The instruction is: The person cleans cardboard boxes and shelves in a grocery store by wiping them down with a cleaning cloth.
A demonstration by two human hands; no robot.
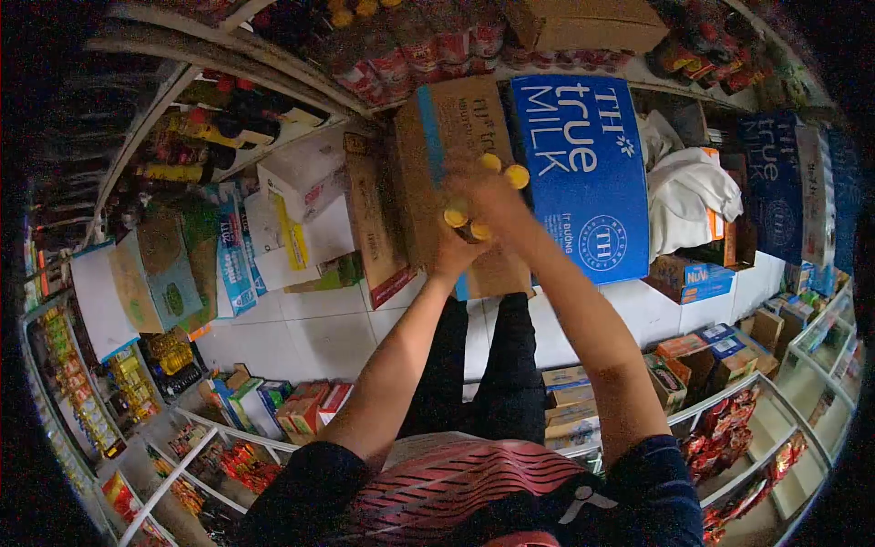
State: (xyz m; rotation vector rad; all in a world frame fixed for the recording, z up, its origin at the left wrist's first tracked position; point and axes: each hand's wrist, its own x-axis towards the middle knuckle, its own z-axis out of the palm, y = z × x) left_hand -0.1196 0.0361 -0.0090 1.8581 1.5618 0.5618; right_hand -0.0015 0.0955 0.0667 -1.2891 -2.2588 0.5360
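Both my hands are over a brown cardboard carton (465, 114) with a blue stripe. My left hand (456, 248) is closed round small containers with yellow caps (456, 217), near the carton's lower part. Just above and to the right, my right hand (483, 196) is closed on more yellow-capped containers (516, 176), its fingers blurred and partly dark. The two hands are close together or overlapping. Directly right of the carton stands a large blue TH true MILK carton (579, 182).
Yellow-capped bottles and red-labelled packs (419, 50) stand on the shelf ahead. A white cloth (688, 196) lies at the right. Flattened and open boxes (305, 196) stand at the left, above the tiled floor (328, 333). Racks with red packets (729, 433) are near me.
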